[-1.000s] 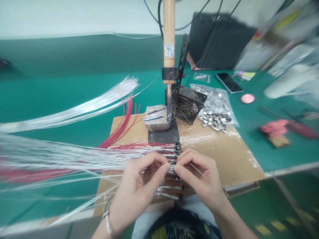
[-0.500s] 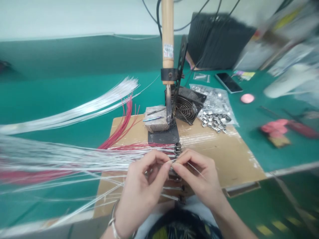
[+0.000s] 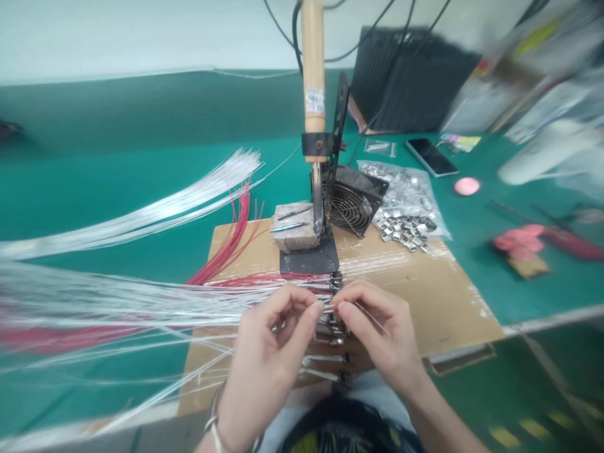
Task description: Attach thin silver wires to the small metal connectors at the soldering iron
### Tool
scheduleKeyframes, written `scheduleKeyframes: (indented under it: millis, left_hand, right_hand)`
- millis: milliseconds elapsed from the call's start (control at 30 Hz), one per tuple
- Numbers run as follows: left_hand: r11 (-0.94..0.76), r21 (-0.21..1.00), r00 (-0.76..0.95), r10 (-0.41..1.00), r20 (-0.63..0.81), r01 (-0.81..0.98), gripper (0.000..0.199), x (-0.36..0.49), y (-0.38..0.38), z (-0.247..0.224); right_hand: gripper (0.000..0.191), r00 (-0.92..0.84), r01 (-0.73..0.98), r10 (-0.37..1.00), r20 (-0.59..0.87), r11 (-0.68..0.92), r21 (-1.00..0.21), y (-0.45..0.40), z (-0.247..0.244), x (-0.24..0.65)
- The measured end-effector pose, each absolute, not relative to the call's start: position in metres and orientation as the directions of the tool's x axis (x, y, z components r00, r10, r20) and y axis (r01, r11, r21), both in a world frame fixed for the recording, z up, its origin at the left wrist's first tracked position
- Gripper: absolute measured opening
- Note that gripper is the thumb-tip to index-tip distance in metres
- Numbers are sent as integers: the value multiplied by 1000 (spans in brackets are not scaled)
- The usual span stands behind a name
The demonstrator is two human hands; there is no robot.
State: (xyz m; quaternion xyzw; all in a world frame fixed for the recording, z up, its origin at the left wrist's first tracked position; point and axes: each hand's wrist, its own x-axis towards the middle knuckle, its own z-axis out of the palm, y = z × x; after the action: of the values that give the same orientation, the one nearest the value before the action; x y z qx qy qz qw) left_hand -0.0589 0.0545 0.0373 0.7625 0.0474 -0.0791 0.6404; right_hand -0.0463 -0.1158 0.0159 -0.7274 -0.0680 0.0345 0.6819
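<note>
My left hand (image 3: pixel 276 346) is closed in a pinch on a thin white wire (image 3: pixel 328 307), thumb against forefinger. Opposite it, my right hand (image 3: pixel 381 324) pinches the same wire's right end or a small piece on it; which one I cannot tell. A thin strand (image 3: pixel 372 316) trails across the right fingers. Behind and below the hands runs a column of small dark connectors (image 3: pixel 336 280), where white wires (image 3: pixel 165 302) and red wires (image 3: pixel 264 277) end. Above the column, a wooden-handled soldering iron (image 3: pixel 314 82) hangs tip-down beside a pale block (image 3: pixel 297 238).
A brown board (image 3: pixel 425 302) lies under the work on a green table. Behind are a black fan (image 3: pixel 352 204), metal parts (image 3: pixel 406 229), a plastic bag (image 3: pixel 401 179), a phone (image 3: pixel 431 157) and a dark box (image 3: pixel 410 78). Pink-handled tools (image 3: pixel 521 242) lie right.
My fingertips have drawn slightly apart, the right hand shifting right, so a short stretch of wire now shows between them. The whole view has moved slightly.
</note>
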Motion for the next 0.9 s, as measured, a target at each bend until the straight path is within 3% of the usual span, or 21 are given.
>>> scheduleKeyframes:
  millis: [133,567,900]
  left_hand:
    - [-157,971,980,-49,-191,181,19,-60,56,41]
    - [-222,960,978,-82,-191,169,23,-60,58,34]
    - [-228,966,987,-72,-141,121,20,-59,56,30]
  right_hand:
    - [10,992,27,125,20,-53,-998,-111,14,-48]
    - [17,984,7,176,15,44,-999,-111,12,-43]
    - [18,989,64,129,71,55,-996,-112,9,-47]
